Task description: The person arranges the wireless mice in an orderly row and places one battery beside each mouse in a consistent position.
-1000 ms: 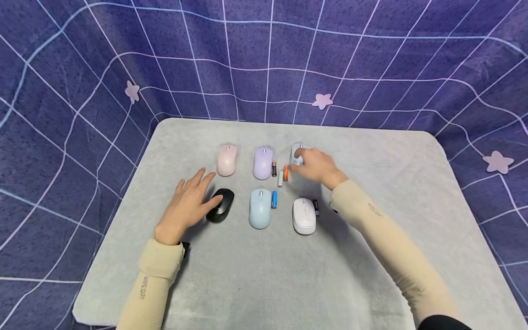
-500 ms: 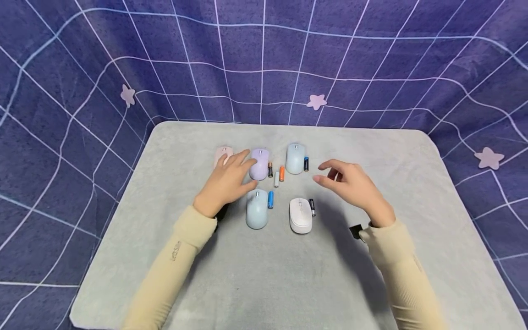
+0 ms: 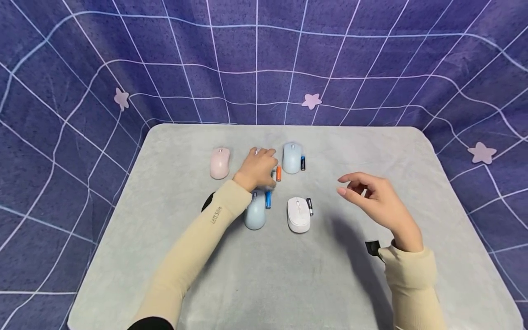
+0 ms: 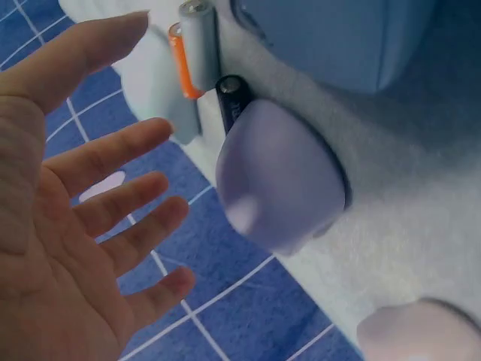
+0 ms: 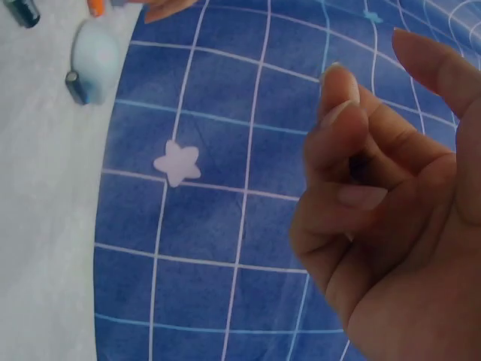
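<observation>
My left hand (image 3: 259,169) is over the purple mouse (image 4: 282,180), hiding most of it in the head view. Its fingers are spread and grip nothing in the left wrist view. Beside that mouse stand a dark battery (image 4: 231,94), a whitish battery (image 4: 198,45) and an orange battery (image 3: 278,173). My right hand (image 3: 369,197) hovers at the right with loosely bent fingers and nothing in them. Left of it lie the far light blue mouse (image 3: 292,158) with a blue-black battery (image 3: 303,163) and the white mouse (image 3: 299,214) with a black battery (image 3: 310,206).
A pink mouse (image 3: 220,163) lies at the far left. Closer in, a black mouse (image 3: 207,201) is mostly covered by my left sleeve. Another light blue mouse (image 3: 255,215) has a blue battery (image 3: 268,200) beside it. A purple-blue curtain (image 3: 255,68) hangs behind the table.
My left hand has moved from the black mouse, right and forward, to the purple one. My right hand has drawn back rightward from the far light blue mouse, uncovering the battery beside it.
</observation>
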A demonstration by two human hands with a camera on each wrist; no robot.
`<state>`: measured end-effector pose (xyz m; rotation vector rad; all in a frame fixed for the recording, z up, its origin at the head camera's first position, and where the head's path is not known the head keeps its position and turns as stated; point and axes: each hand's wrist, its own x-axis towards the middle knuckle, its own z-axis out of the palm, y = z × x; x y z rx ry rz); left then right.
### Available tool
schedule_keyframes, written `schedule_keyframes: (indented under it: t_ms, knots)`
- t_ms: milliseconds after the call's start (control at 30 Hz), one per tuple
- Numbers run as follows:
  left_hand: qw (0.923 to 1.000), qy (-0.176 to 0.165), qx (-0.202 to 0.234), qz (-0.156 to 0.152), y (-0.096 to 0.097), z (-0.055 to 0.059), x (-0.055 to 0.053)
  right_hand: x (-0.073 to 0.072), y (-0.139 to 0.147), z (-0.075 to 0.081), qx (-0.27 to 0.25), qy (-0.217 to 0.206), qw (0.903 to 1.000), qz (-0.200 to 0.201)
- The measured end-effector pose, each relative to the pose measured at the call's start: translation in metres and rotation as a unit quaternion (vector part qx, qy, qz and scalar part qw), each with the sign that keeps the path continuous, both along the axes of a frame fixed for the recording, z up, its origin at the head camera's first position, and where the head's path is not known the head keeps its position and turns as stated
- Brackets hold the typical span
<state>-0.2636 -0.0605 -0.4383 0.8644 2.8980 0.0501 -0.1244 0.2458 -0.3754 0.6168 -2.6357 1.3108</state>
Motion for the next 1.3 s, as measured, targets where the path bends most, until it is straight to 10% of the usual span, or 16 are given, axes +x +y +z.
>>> schedule_keyframes:
  t_ms: [933, 1300]
  knots:
    - [0.9991, -0.043, -0.001, -0.001, 0.002, -0.013, -0.009, 0.015, 0.009, -0.023, -0.007, -0.022, 0.9996, 0.015]
    - [0.9980, 0.006, 0.061, -0.013, -0.042, 0.024, 0.005, 0.019, 0.017, -0.030, -0.002, -0.041, 0.9991, 0.008]
